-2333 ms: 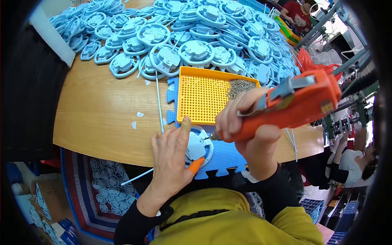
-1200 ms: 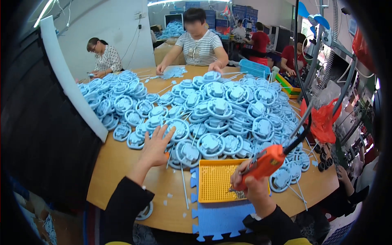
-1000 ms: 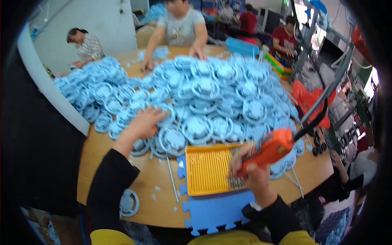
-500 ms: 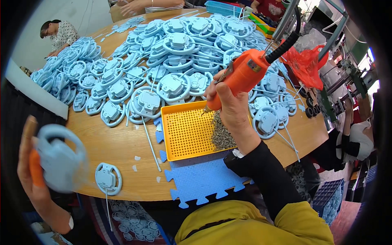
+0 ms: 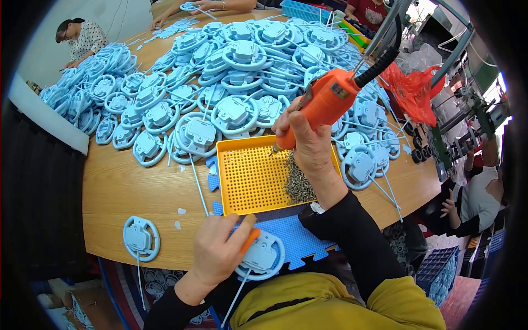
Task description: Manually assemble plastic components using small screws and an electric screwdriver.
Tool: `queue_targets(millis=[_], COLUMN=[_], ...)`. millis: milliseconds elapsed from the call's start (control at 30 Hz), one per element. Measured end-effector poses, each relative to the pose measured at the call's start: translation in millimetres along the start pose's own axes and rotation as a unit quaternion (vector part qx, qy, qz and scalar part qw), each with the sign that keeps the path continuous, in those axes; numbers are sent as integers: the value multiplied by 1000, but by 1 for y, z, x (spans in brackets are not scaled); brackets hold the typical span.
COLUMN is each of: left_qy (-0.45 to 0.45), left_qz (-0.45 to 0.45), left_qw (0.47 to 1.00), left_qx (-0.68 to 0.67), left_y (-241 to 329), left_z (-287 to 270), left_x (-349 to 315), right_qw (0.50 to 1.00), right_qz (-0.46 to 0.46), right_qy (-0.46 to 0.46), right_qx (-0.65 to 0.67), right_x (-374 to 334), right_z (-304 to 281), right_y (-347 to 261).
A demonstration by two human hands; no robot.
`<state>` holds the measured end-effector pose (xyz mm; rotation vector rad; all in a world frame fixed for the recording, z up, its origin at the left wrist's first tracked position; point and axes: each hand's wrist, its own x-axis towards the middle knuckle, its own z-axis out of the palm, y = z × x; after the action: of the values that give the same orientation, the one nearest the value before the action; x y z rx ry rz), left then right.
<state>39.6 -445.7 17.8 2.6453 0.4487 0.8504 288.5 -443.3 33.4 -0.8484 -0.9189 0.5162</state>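
My right hand point(image 5: 313, 140) is wrapped round an orange electric screwdriver point(image 5: 328, 102), its black cable running up from the back end. The screwdriver's tip points down over a yellow perforated tray point(image 5: 242, 212). Small metal screws point(image 5: 300, 181) lie heaped in the tray's right side. Nearer to me, my left hand point(image 5: 220, 247) grips a light blue plastic ring-shaped part point(image 5: 261, 258) with a boxy centre and a thin stem. An orange covering point(image 5: 250, 240) shows at one of its fingers. The part is at the front edge of a blue foam mat point(image 5: 294, 236).
A large pile of similar blue parts point(image 5: 236, 82) covers the table's far side. One lone part point(image 5: 141, 237) lies at the front left. A red plastic bag point(image 5: 410, 91) hangs at the right. Co-workers sit across the table, and a crate point(image 5: 437, 269) stands at the lower right.
My left hand has swung from the far left to the mat's front edge, bringing the blue ring-shaped part with it. My right hand and the screwdriver have barely moved.
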Motion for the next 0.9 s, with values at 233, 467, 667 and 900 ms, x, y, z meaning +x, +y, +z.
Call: queue_targets(millis=[233, 467, 667, 900], left_qy=[-86, -25, 13, 3], left_qz=[-105, -118, -113, -126], left_qw=[991, 989, 987, 986], left_qx=[-14, -88, -116, -107], left_y=[44, 33, 33, 31], left_z=[-19, 11, 18, 15], left_x=[-36, -32, -36, -32], right_qw=[1000, 999, 991, 990], right_qz=[-7, -12, 93, 105], right_qy=[6, -30, -93, -94], right_qx=[-25, -29, -14, 30], right_x=[-5, -41, -102, -106], right_z=[6, 39, 53, 55], right_y=[-12, -90, -88, -71])
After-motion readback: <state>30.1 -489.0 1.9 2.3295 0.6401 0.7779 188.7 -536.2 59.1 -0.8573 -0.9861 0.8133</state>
